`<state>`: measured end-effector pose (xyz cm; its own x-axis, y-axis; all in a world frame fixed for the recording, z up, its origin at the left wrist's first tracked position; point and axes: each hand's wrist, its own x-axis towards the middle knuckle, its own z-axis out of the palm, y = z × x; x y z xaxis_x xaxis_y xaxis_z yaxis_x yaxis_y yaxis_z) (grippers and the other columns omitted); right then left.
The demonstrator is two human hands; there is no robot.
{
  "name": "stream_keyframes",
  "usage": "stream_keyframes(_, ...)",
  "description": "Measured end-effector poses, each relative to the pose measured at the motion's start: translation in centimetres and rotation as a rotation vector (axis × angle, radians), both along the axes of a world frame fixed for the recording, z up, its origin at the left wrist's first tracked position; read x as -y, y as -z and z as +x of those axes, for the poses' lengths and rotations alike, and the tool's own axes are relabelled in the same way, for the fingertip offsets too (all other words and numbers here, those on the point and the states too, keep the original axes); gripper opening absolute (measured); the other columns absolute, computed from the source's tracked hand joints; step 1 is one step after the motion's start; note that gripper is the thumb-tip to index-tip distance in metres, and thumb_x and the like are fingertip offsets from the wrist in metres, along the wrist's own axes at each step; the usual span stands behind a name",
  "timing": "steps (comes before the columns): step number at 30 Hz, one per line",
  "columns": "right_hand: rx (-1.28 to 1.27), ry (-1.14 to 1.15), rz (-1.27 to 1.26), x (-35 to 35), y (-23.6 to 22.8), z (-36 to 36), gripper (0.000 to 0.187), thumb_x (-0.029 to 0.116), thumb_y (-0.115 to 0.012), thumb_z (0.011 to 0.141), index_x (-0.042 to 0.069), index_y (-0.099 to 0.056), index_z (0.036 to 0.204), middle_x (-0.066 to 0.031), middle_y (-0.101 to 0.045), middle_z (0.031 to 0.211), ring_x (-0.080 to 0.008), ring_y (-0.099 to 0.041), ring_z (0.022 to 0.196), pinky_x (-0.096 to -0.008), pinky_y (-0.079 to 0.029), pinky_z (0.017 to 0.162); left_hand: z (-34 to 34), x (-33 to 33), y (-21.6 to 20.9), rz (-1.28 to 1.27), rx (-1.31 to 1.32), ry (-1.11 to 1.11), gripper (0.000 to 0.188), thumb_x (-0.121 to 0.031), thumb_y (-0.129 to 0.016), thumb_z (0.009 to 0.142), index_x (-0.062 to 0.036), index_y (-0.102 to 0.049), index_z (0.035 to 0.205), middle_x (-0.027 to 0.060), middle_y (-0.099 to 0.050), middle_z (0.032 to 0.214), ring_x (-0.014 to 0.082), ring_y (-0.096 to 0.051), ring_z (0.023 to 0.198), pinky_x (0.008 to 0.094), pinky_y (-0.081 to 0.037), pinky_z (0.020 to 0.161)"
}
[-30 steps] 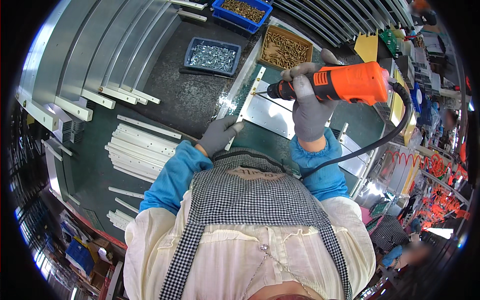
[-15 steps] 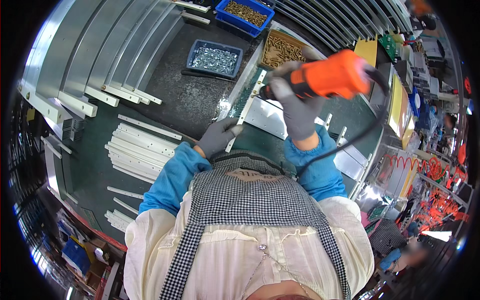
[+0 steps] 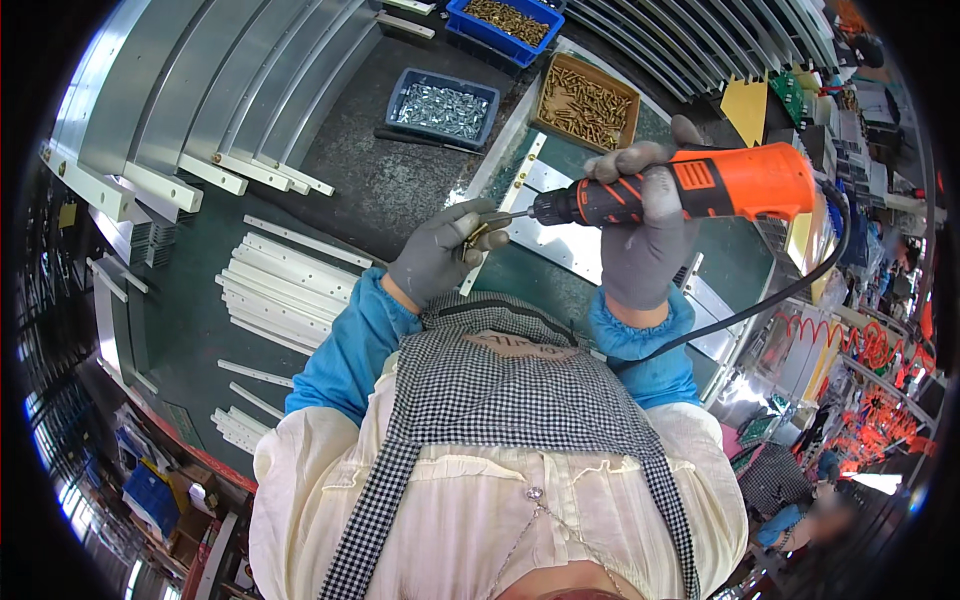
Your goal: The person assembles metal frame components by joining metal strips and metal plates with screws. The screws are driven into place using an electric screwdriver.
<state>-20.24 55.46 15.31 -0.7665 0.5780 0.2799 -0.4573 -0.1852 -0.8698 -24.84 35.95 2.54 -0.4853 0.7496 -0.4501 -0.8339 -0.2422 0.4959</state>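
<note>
My right hand (image 3: 645,255), in a grey glove, is wrapped round an orange and black electric screwdriver (image 3: 745,182) lying almost level, its bit pointing left. My left hand (image 3: 432,258), gloved too, pinches brass-coloured screws (image 3: 474,238) right at the bit's tip. Whether a screw sits on the bit I cannot tell. Beneath the left fingers runs a white drilled strip (image 3: 519,183), with brass-coloured screws along its upper part. It lies along the left edge of a pale metal panel (image 3: 568,246), partly hidden by my hands and the tool.
Beyond my hands stand a cardboard box of brass-coloured screws (image 3: 548,112), a blue bin of silver fasteners (image 3: 392,112) and another blue bin (image 3: 458,22). White strips (image 3: 285,285) are stacked at left, below long metal panels (image 3: 165,120). A black cable (image 3: 760,318) trails from the screwdriver.
The screwdriver has come away from the strip, swinging nearer me and to the right. My left hand has left the strip's lower end and now holds screws up to the bit.
</note>
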Motion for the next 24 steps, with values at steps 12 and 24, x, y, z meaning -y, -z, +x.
stream_keyframes(12,0.002,-0.008,-0.029,-0.2,0.3,0.3,0.057,0.021,-0.063,0.093,0.002,-0.037,0.141,-0.0105,-0.064,0.095,-0.0239,-0.066,0.087,-0.0484,-0.055,0.085,0.0,0.5,2.3,0.019,0.080,0.047,0.045,-0.030,-0.049,0.104,0.0051,-0.049,0.132,0.0027,-0.054,0.094,0.0061,-0.046,0.073,0.0147,-0.041,0.057)
stream_keyframes(24,0.160,0.085,-0.239,-1.6,1.2,-0.2,0.052,0.017,-0.061,0.092,-0.003,-0.035,0.133,-0.0132,-0.064,0.086,-0.0243,-0.067,0.078,-0.0413,-0.057,0.075,0.7,0.9,0.6,-0.250,-0.568,0.099,0.039,-0.023,-0.062,0.096,0.0014,-0.061,0.127,0.0067,-0.067,0.094,0.0055,-0.055,0.071,0.0191,-0.045,0.062)
